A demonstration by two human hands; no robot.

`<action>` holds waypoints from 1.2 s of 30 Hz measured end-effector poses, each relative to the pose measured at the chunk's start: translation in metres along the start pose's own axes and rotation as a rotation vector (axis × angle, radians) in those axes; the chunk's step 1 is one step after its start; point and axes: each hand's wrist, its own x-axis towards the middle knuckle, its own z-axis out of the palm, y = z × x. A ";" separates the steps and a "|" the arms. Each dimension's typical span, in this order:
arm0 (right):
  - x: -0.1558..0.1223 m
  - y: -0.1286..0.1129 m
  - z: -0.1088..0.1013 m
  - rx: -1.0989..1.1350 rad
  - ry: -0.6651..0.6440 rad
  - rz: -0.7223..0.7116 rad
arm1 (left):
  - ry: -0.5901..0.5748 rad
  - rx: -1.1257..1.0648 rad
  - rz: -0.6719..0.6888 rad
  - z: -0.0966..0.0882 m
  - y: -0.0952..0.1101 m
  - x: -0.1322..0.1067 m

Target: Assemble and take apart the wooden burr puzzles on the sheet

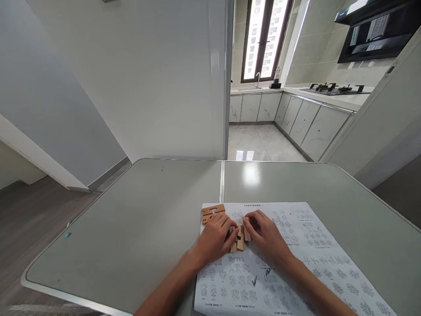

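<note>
At six o'clock on the grey folding table [131, 228], a printed sheet [296, 245] of small diagrams is spread flat, its far edge turned towards twelve o'clock. On the upper left part of the sheet, a cluster of wooden puzzle pieces [240, 239] is held between both hands.

The left hand [215, 237] is laid at nine o'clock of the cluster, palm down, with its fingers curled and closed on the left side of the pieces. The right hand [267, 235] is set at three o'clock of the cluster, with thumb and forefinger pinched on a block at its right edge. How the pieces fit together cannot be told, since much of them is covered by the fingers.

A separate notched wooden piece [213, 213] lies flat on the sheet's far left corner, at eleven o'clock of the left hand and just beside its knuckles; whether it is touched by them cannot be told.

A seam [222, 180] is run across the table towards twelve o'clock. A small blue speck [67, 235] is seen at nine o'clock, well apart from the hands. At one o'clock beyond the table, a kitchen is shown with a window [263, 39], a gas hob [335, 89] and a range hood [375, 30].
</note>
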 end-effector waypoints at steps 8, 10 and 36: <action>-0.003 -0.002 -0.001 -0.187 -0.087 0.035 | 0.006 -0.015 0.000 -0.001 0.001 0.000; -0.003 -0.003 -0.002 -0.202 -0.124 0.042 | 0.012 -0.034 -0.011 -0.001 0.001 0.000; -0.018 -0.026 0.003 0.220 -0.466 -0.171 | 0.524 -0.325 -0.704 -0.012 -0.053 0.009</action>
